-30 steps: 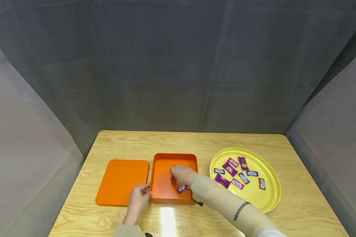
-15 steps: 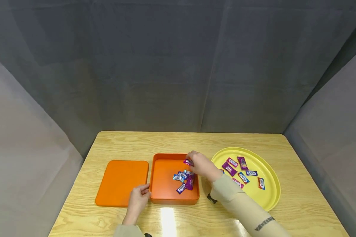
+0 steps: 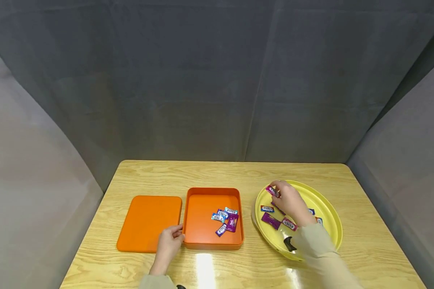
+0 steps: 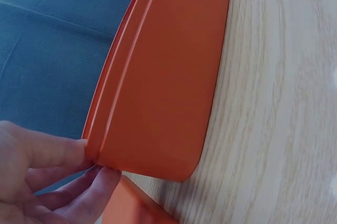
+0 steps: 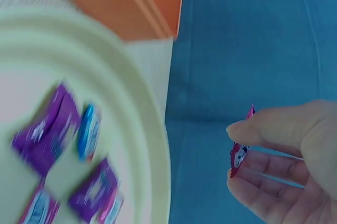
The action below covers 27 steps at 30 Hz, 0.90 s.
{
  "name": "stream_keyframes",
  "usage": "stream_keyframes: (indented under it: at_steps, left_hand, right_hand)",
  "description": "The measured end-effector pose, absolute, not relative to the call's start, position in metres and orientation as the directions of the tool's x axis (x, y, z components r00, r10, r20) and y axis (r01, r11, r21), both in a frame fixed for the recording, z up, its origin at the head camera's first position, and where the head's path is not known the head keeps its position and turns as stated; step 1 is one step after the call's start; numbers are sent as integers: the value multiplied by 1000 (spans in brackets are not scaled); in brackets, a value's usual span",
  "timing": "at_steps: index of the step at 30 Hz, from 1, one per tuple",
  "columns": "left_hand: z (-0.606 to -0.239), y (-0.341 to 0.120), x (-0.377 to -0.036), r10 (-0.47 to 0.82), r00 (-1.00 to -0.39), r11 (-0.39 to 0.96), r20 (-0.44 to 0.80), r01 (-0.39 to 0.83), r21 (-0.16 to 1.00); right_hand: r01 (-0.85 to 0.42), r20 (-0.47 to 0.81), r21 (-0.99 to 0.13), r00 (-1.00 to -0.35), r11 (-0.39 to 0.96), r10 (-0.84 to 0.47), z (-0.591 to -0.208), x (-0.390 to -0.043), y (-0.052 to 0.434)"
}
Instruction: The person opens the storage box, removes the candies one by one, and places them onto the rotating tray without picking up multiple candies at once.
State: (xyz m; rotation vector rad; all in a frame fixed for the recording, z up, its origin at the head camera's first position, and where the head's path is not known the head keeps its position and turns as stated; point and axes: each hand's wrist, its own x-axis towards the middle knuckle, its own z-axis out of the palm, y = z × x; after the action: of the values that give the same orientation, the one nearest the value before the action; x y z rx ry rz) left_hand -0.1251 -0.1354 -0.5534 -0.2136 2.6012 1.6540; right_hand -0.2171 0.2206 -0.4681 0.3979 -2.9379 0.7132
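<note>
Our right hand [image 3: 291, 200] pinches 1 pink candy [image 3: 273, 191] over the yellow plate [image 3: 329, 237], right of centre. Our left hand [image 3: 170, 242] grips the orange box [image 3: 202, 224], probably its near left corner.

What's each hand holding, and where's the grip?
Right hand pinches a candy wrapper by its edge between thumb and fingers. Left hand grips the orange box at its near-left corner.

L grip [image 4: 37, 174] on orange box [image 4: 163, 81] corner
</note>
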Motion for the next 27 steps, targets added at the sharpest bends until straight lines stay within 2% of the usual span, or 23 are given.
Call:
stream_keyframes:
  at_steps: [6,16,27]
  left_hand:
    - [-554,-135,-125,-84,-987,399,-138,-161,903]
    - [-553,-135,-124,-84,-988,404,-132,-155,902]
    - [-553,-136,-124,-87,-987,409,-133,-158,899]
  right_hand:
    - [-176,122,-434,-983,883,-136,-481,-205,260]
    - [-67,-18,-416,-996,907,-82,-508,-189,308]
    - [95,-300,-376,-954,922,-24,-525,-181,327]
